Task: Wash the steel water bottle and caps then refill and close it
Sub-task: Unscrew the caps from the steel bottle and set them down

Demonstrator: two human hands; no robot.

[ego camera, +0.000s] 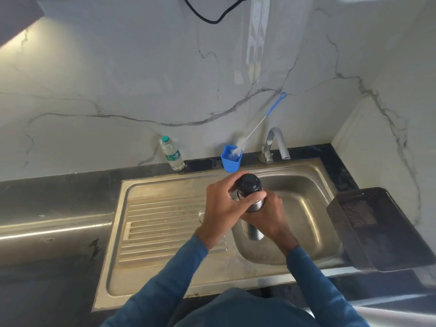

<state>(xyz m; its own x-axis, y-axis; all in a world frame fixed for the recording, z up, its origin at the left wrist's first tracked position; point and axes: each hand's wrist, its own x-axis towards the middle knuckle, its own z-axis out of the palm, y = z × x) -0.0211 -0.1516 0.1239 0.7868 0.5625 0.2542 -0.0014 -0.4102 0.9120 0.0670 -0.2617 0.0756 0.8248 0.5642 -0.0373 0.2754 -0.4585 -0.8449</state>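
Over the sink basin (pixel 304 208), a steel water bottle (pixel 256 205) is held upright in both hands. Left hand (pixel 221 208) — fingers curled round the black cap (pixel 249 184) at the top of the bottle. Right hand (pixel 269 218) — wrapped round the steel body just below the cap; the lower end of the bottle shows beneath that hand, above the basin floor. Both sleeves are blue.

Surface: one-piece steel sink with a ribbed drainboard (pixel 165 223) on the left and the basin on the right, set into a dark counter (pixel 54 192). Metal looks dull and marked. A chrome tap (pixel 274 143) stands at the back rim, spout turned toward the basin; no water seen running.

Back edge of counter: a small clear plastic bottle (pixel 172 154) with a green cap stands against the wall. Just beside the tap, a blue cup (pixel 231 160) holds a bottle brush (pixel 257 125) — white bristles down in the cup, blue handle leaning up to the right against the wall.

Right of basin: a dark tray-like container (pixel 375 230) sits on the counter, overhanging the sink edge.

Room: white marble-pattern wall (pixel 118 90) with grey veins behind and on the right; a black cable (pixel 212 13) loops down at the top.
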